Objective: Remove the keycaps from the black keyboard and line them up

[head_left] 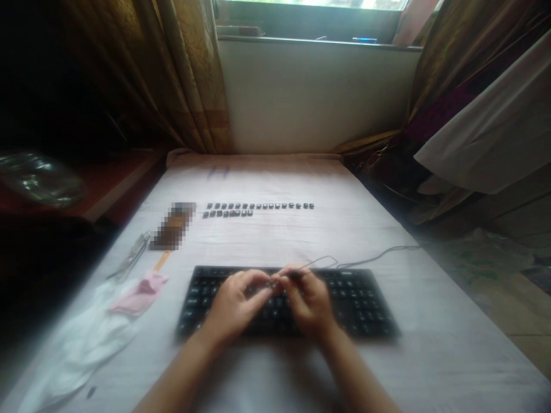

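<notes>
A black keyboard (365, 307) lies flat on the cloth-covered table in front of me. My left hand (236, 301) is over its middle-left, thumb and index finger pinched together; what they hold is too small and blurred to make out. Fingertips nearly touching it, my right hand (310, 301) grips a small dark object (295, 275), mostly covered by the fingers. A thin wire-like loop (329, 257) shows just behind this hand; I cannot tell whether it belongs to that object or to the cable. Beyond the keyboard, small black keycaps (264, 206) lie in two rows.
A grey cable (379, 254) runs off the table's right side. At left are a pixelated brown item (174, 226), an orange strip (162, 261), a pink cloth (140, 294), a white cloth (86, 338) and a shiny metallic object (134, 251). A small dark piece (91, 392) lies near the front left.
</notes>
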Demonstrator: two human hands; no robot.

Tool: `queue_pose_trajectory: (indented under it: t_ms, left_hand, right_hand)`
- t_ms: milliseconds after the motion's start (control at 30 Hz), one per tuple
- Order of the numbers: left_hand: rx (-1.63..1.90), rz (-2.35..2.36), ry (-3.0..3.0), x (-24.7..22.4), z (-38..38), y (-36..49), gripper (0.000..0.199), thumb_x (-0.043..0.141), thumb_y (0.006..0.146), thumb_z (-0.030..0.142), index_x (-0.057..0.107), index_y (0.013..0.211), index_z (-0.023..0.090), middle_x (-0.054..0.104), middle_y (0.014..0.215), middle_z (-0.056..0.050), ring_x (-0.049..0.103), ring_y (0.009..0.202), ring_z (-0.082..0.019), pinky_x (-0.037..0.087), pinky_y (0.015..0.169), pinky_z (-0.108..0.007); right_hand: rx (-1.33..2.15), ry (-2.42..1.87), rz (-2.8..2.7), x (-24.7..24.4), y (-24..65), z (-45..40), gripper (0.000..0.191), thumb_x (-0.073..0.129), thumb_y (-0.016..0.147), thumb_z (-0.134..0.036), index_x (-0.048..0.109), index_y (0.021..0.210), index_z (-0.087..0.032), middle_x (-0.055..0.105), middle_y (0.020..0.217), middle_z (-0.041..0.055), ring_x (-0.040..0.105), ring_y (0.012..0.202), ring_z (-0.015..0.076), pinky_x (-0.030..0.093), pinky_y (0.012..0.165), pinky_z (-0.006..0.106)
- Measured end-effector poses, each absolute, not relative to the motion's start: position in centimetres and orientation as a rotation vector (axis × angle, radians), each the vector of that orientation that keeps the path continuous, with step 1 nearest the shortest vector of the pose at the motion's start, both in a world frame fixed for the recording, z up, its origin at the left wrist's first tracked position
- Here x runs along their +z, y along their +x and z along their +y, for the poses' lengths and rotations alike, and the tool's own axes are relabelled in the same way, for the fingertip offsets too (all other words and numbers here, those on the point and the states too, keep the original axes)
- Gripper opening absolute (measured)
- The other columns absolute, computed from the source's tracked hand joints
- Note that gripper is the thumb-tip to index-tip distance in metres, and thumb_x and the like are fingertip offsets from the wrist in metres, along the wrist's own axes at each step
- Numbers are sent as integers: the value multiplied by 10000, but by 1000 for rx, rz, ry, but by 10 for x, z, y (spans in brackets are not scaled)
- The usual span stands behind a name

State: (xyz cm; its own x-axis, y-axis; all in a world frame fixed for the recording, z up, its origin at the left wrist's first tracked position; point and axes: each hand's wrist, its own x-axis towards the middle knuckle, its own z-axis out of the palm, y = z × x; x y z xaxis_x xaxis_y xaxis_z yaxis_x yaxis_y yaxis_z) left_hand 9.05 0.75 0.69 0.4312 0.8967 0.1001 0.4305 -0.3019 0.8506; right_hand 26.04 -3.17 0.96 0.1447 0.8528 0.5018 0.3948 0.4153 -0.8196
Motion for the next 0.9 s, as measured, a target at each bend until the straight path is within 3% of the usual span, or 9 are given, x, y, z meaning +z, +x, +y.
queue_pose_trajectory:
  t_ms: [367, 567, 767, 900]
  left_hand:
    - [708, 1029, 1571, 4, 7, 88, 289, 677, 811, 347, 686, 1072, 222, 739, 1058, -58, 691, 972, -224, 539, 912, -357]
    - [673, 1083, 1630, 8, 15, 77, 269, 689, 800, 407, 739, 992, 226, 763, 955, -49, 708, 900, -231, 549, 887, -374]
    - [587, 1237, 2025, 6, 72, 74, 277, 629, 824, 458, 720, 976, 246, 761, 908, -18, 712, 833, -195, 564, 792, -330]
    - [521, 1295, 2133, -3, 120, 90, 191, 648, 806, 393, 699, 921, 248, 758, 894, -9, 702, 837, -189, 543, 785, -313]
  right_hand:
    - [513, -1171, -1374, 7, 263, -31, 76, 565, 909, -196, 631, 940, -217, 744, 804, 33, 722, 643, 168, 592, 616, 274]
    - [444, -1214, -1273, 7, 273, -31, 56, 574, 919, -235, 624, 939, -220, 754, 793, 24, 706, 580, 152, 593, 579, 271]
    - [421, -1270, -1201, 7, 282, -29, 87, 575, 922, -271, 636, 922, -208, 761, 801, 39, 704, 570, 155, 602, 557, 279]
    - [388, -1275, -1219, 5, 283, -28, 90, 575, 920, -264, 644, 909, -207, 751, 767, 27, 697, 565, 150, 599, 550, 271]
